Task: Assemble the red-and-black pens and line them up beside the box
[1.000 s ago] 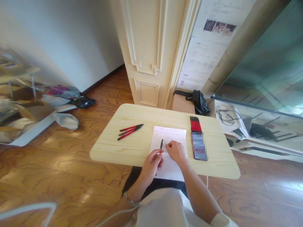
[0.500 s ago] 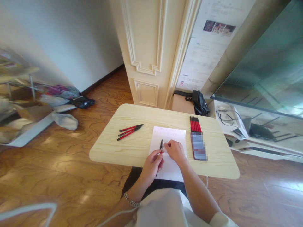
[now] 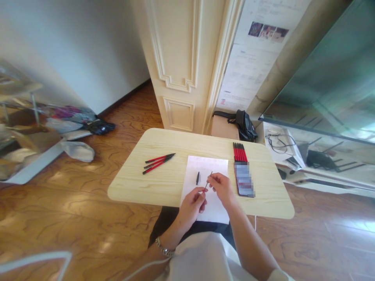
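Over the white paper (image 3: pixel 215 210), left hand (image 3: pixel 193 207) and right hand (image 3: pixel 221 188) meet at a slim rod (image 3: pixel 206 185)

Above the paper's middle, the left hand is closed, thumb and fingers gripping a red piece (image 3: pixel 204 191) mostly hidden from view, perhaps a pen barrel. The dark rod rises from that grip, and the right hand pinches it between thumb and fingertips. On the paper, just left of the rod, lies a short black piece (image 3: pixel 197 178), apart from both hands. Left of the paper, three red-and-black pens (image 3: pixel 158 164) lie slantwise, close together, on the pale table (image 3: pixel 131 185). Right of the paper, more pens (image 3: pixel 240 153) lie side by side in a row; beside the paper's right edge rests a phone (image 3: pixel 244 179), its screen blurred into blocks.
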{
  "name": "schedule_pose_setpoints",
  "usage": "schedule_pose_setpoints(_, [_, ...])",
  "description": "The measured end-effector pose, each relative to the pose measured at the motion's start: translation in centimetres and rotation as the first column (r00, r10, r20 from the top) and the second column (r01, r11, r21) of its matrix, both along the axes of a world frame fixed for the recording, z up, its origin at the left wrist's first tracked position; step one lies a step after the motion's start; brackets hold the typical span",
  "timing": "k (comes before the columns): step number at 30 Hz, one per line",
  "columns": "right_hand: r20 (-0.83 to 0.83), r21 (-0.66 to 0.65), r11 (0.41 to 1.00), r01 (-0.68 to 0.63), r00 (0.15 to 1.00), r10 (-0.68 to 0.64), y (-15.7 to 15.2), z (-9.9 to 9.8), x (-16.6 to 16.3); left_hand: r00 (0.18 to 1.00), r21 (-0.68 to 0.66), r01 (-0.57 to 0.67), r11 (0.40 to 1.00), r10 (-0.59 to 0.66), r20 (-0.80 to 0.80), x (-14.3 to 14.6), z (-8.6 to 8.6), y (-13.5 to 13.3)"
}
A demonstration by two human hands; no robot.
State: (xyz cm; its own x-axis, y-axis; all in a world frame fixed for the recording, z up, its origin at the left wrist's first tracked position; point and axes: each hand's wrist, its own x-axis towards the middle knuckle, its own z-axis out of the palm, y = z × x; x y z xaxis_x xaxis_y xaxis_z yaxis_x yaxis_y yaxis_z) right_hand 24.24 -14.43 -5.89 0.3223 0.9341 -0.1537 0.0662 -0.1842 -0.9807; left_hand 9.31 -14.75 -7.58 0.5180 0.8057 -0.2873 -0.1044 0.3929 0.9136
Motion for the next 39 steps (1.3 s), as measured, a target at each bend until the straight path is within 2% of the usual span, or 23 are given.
schedule_pose_setpoints(3, [-0.098, 0.0, 0.999, 0.043, 0.994, -0.043, 1.2, 0.0, 1.6, 1.0, -0.024, 0.011, 1.0, -0.011, -0.005, -0.1, 0.0, -0.2])
schedule_pose_setpoints(5, [-0.055, -0.014, 0.999, 0.041, 0.998, -0.042, 1.9, -0.2, 2.4, 1.0, -0.039, 0.005, 0.999, -0.006, -0.01, -0.3, 0.0, -0.3])
schedule_pose_setpoints(9, [0.239, -0.137, 0.991, -0.004, 0.97, 0.037, 2.5, -1.3, 2.1, 1.0, -0.054, -0.024, 0.998, 0.024, -0.011, -0.5, 0.0, -0.2])
schedule_pose_setpoints(14, [0.573, -0.22, 0.975, 0.037, 0.814, 0.099, 2.4, -2.2, 0.2, 0.999, -0.062, -0.049, 0.997, 0.05, 0.011, -0.6, 0.0, 0.0])
schedule_pose_setpoints(18, [0.685, -0.262, 0.964, 0.044, 0.713, 0.153, 2.5, -2.0, -0.5, 0.996, -0.069, -0.069, 0.995, 0.072, 0.043, -0.6, 0.0, 0.1])
schedule_pose_setpoints(21, [0.691, -0.227, 0.974, 0.027, 0.709, 0.141, 2.4, -1.7, -0.5, 0.995, -0.099, -0.083, 0.992, 0.088, 0.054, -0.7, 0.0, 0.2])
schedule_pose_setpoints(24, [0.579, -0.129, 0.992, -0.009, 0.811, 0.083, 1.8, -1.2, -0.4, 0.992, -0.128, -0.095, 0.987, 0.104, 0.065, -0.7, 0.3, 0.3])
schedule_pose_setpoints(27, [0.282, -0.089, 0.992, -0.094, 0.953, 0.115, 0.8, -0.9, -0.6, 0.991, -0.138, -0.101, 0.985, 0.112, 0.075, -0.5, 0.9, 0.3])
schedule_pose_setpoints(29, [0.072, -0.073, 0.986, -0.148, 0.986, 0.154, 0.0, -0.8, -0.8, 0.992, -0.156, -0.104, 0.982, 0.114, 0.059, -0.3, 1.3, 0.3])
schedule_pose_setpoints(34, [-0.285, -0.039, 0.983, -0.178, 0.945, 0.16, -1.2, -0.8, -1.4, 0.996, -0.188, -0.092, 0.978, 0.089, -0.028, 0.5, 2.0, 0.4])
schedule_pose_setpoints(39, [-0.446, -0.049, 0.98, -0.194, 0.882, 0.152, -1.6, -0.9, -1.3, 0.997, -0.122, -0.06, 0.991, 0.053, -0.057, 0.8, 2.3, 0.2])
